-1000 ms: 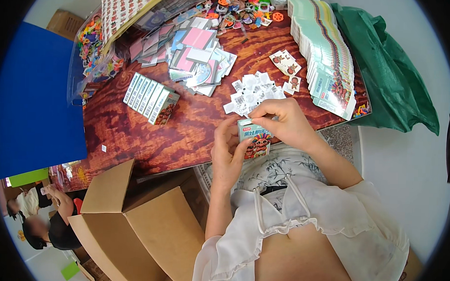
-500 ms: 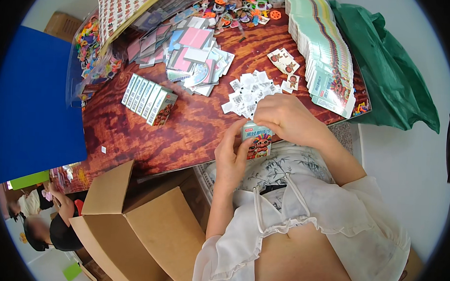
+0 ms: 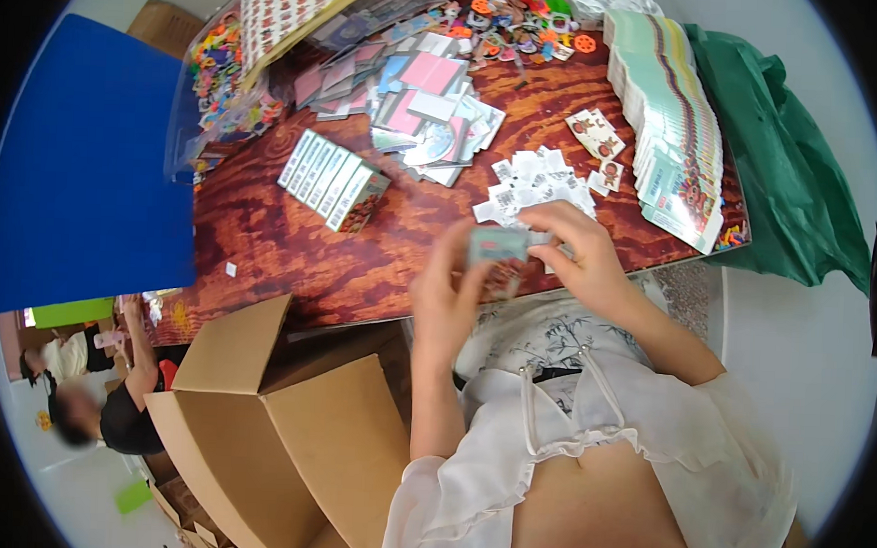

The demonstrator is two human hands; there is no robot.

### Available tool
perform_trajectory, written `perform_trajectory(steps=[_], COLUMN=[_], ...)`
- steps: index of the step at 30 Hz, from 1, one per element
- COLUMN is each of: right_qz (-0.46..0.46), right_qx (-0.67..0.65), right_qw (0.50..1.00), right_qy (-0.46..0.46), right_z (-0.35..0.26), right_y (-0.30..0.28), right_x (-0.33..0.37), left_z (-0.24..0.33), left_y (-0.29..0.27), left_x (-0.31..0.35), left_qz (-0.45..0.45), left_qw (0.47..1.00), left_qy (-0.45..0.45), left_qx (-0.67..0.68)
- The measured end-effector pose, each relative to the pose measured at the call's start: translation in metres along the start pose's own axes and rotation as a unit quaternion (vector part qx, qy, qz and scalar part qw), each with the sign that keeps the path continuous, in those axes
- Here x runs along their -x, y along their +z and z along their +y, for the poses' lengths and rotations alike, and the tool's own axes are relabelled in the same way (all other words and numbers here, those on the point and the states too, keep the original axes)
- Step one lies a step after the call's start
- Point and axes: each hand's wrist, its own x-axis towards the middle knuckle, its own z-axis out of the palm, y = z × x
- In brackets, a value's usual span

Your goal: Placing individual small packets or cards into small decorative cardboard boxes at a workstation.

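Note:
My left hand (image 3: 442, 298) is closed around a small mint-green carton (image 3: 497, 245) with a colourful figure print, blurred by motion. At the carton's right side, my right hand (image 3: 582, 258) pinches a small pale tab (image 3: 539, 239) between thumb and fingers. Whether that tab is a flap of the carton or a separate slip, I cannot tell. Just beyond both hands lies a loose pile of white printed slips (image 3: 533, 186). Several similar cartons (image 3: 331, 181) stand in a row to the left on the red wood-patterned table (image 3: 361, 276).
Flat cartons (image 3: 671, 108) lie fanned along the right, beside a green plastic bag (image 3: 771, 170). Pink and grey cards (image 3: 430, 109) and small colourful trinkets (image 3: 515, 25) lie at the back. An opened cardboard box (image 3: 259, 442) stands front left, below a blue panel (image 3: 90, 165). Other people sit far left.
The carton has tilted, showing more of its top. My right hand has shifted from over its top to its right side. The whole view has swung slightly left.

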Motion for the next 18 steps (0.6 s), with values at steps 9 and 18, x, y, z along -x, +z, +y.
perform_trajectory(steps=[9,18], right_qz=[-0.027,0.195], right_qx=[0.102,0.431], right_qw=[0.994,0.879], right_qy=[-0.017,0.054], right_z=[0.018,0.03], right_y=[-0.049,-0.15], right_x=[0.023,0.066], left_z=[-0.038,-0.051], left_y=[-0.07,-0.07], left_x=[-0.074,-0.07], left_qz=[0.215,0.169], left_qw=[0.821,0.844], left_qy=[0.276,0.177], left_qx=[-0.45,-0.478])
